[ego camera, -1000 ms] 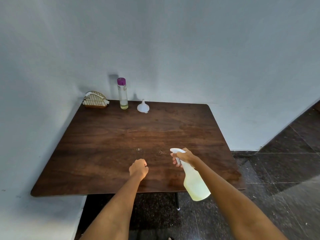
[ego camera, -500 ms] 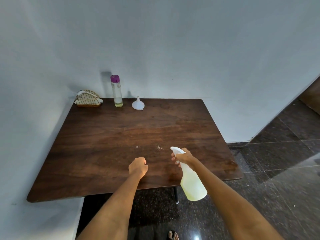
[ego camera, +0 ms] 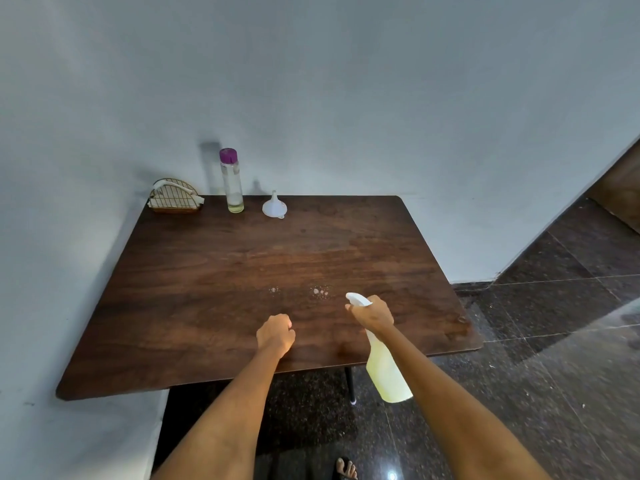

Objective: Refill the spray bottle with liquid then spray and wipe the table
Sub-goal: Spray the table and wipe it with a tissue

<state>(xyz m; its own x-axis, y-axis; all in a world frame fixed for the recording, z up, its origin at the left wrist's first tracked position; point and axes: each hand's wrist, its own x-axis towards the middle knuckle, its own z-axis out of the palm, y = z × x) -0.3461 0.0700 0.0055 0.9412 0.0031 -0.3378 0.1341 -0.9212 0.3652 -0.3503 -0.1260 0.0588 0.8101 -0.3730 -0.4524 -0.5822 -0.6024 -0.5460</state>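
Note:
My right hand (ego camera: 373, 313) grips the white trigger head of a spray bottle (ego camera: 386, 370) holding pale yellow liquid; its nozzle points at the dark wooden table (ego camera: 214, 292). Two small patches of spray droplets (ego camera: 320, 291) lie on the wood just ahead of the nozzle. My left hand (ego camera: 276, 333) is a closed fist with nothing in it, resting over the table near its front edge. At the back stand a clear refill bottle with a purple cap (ego camera: 231, 181) and a white funnel (ego camera: 274, 205), placed mouth down.
A wire holder with white napkins (ego camera: 174, 197) sits in the table's back left corner against the wall. White walls close the back and left sides. Dark tiled floor (ego camera: 540, 341) lies to the right; a sandalled foot (ego camera: 346, 468) shows below.
The view has shifted slightly, so the table sits lower left in frame. Both hands stay almost in place; the droplet patches look a little larger.

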